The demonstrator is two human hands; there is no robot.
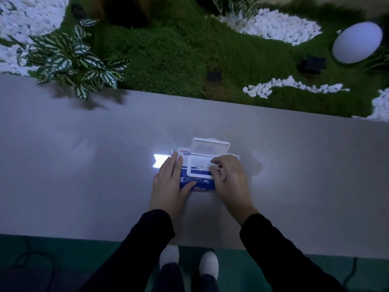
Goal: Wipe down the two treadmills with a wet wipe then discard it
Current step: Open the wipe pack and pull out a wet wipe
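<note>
A blue and white pack of wet wipes (197, 184) lies on a grey ledge (84, 165), its white flip lid (209, 146) standing open. My left hand (170, 184) lies flat against the pack's left end, thumb across its front, holding it down. My right hand (229, 178) is over the pack's right side, its fingertips pinching the white wet wipe (203, 166) that sticks out of the opening. No treadmill is in view.
Beyond the ledge's far edge lies a decorative bed of green moss (168, 49) with white pebbles (277, 26), a striped-leaf plant (69, 57) and a white egg-shaped lamp (356, 42). Below the near edge are a green floor (63, 253), dark cables and my white shoes (189, 260).
</note>
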